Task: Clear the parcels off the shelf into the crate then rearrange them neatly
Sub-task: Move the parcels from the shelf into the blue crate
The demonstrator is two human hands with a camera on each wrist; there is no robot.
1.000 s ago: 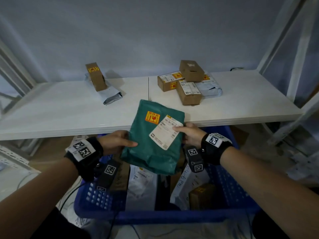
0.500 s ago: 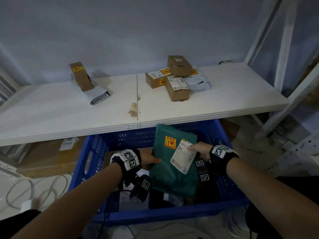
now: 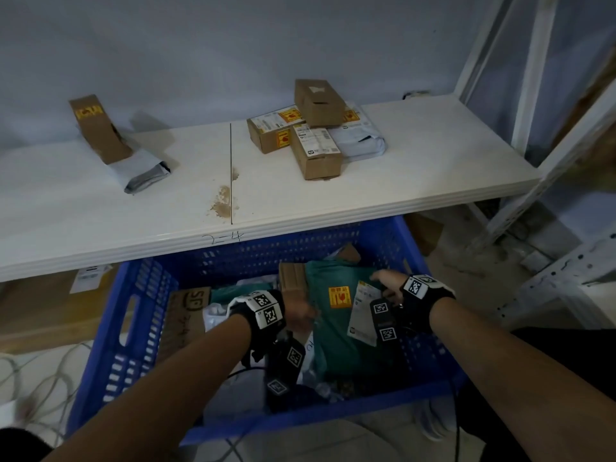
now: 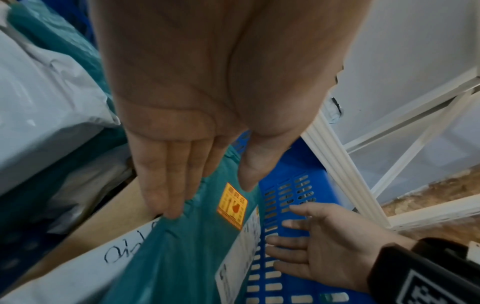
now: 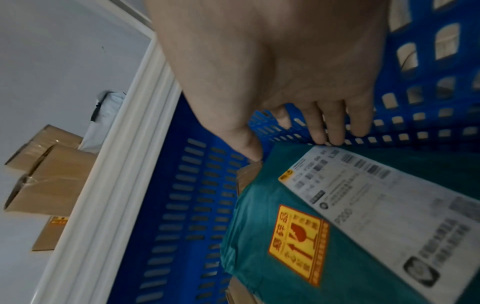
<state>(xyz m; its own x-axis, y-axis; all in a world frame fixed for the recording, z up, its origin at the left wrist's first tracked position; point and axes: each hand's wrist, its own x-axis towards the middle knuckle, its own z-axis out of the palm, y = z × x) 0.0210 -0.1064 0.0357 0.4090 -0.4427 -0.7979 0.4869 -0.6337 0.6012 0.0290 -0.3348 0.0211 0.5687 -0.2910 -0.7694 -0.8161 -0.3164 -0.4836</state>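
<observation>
A green mailer parcel (image 3: 333, 338) with an orange sticker and a white label leans inside the blue crate (image 3: 140, 315), on top of other parcels. My left hand (image 3: 300, 316) holds its left edge, thumb on the sticker side and straight fingers (image 4: 161, 185) behind, in the left wrist view. My right hand (image 3: 386, 281) is open, its fingertips (image 5: 324, 139) just touching the parcel's top edge by the crate wall. On the white shelf (image 3: 100, 211) lie a cluster of brown boxes (image 3: 313, 145) over a grey mailer, and a brown box (image 3: 100, 128) leaning on another grey mailer (image 3: 146, 175).
The crate also holds a flat cardboard parcel (image 3: 186, 315), a small brown box (image 3: 291, 278) and white mailers. The shelf's front edge overhangs the crate's far wall. White shelf uprights (image 3: 533, 155) stand at the right; cables (image 3: 33, 368) lie on the floor at the left.
Both hands brought the green parcel down from shelf height into the crate. My right hand has let go of its label edge and now lies open beside it.
</observation>
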